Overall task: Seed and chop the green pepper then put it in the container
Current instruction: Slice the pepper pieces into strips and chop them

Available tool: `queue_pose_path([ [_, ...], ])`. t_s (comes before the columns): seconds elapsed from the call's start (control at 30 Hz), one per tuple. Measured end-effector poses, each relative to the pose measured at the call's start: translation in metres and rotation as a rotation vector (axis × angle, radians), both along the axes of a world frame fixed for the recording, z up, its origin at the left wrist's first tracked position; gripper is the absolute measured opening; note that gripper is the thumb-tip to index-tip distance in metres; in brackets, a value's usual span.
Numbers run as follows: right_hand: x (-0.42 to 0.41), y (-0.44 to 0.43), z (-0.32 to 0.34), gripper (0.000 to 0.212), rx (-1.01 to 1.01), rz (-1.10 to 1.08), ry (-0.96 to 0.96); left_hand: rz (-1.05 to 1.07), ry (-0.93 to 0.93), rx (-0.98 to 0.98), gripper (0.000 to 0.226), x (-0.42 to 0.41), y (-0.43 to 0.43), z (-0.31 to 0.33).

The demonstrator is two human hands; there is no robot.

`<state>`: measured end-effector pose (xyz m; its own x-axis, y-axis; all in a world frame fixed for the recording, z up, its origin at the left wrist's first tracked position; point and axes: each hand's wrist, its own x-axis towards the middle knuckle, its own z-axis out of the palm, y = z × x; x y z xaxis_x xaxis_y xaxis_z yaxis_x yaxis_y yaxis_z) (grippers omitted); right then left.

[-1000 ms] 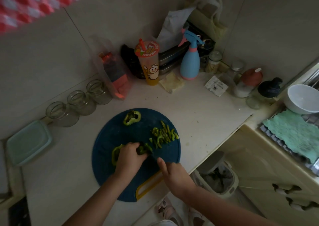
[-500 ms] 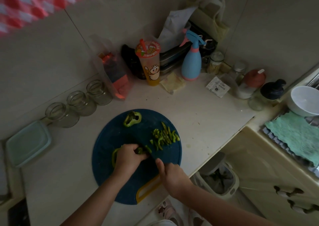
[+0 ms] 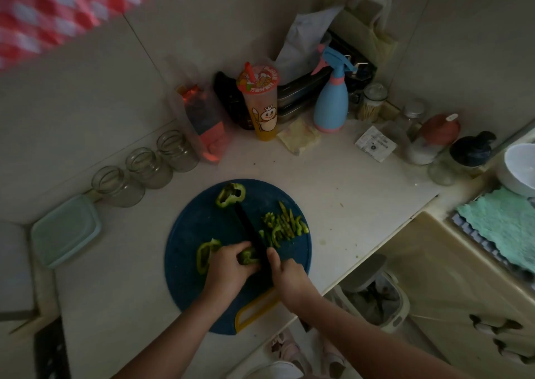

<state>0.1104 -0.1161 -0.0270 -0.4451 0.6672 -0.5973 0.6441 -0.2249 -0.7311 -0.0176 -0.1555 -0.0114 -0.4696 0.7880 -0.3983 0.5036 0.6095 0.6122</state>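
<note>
At lower centre a pepper piece [image 3: 248, 257] is pinned on the board [image 3: 197, 228] by the curled left grip [image 3: 228, 268]; the knife [image 3: 248, 228] is clenched in the right grip [image 3: 286, 274]. The left grip could be nicked if the piece slips. Strips [image 3: 285, 225] are heaped beyond; the container [image 3: 65, 229] is set far left.

Left hand [image 3: 228, 268]: bare, forearm uncovered.
Right hand [image 3: 289, 274]: bare, forearm uncovered.
Footwear: pale pink shoes [image 3: 285, 349] (dim light, detail unclear).
</note>
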Motion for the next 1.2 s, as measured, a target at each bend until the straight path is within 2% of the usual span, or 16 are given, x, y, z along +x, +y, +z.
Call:
queue_pose_path([
  [0.2,0.025,-0.005,-0.003,0.059,-0.009,-0.026,0.015,0.100,-0.006,0.082,0.051,-0.007,-0.002,0.000],
  [0.63,0.037,-0.015,0.001,0.060,0.178,0.168,-0.017,0.065,0.109,0.000,0.049,-0.001,0.002,0.000],
  [1.2,0.032,-0.017,-0.001,0.056,0.249,0.235,-0.074,0.044,0.158,-0.064,0.042,-0.005,0.010,0.005],
])
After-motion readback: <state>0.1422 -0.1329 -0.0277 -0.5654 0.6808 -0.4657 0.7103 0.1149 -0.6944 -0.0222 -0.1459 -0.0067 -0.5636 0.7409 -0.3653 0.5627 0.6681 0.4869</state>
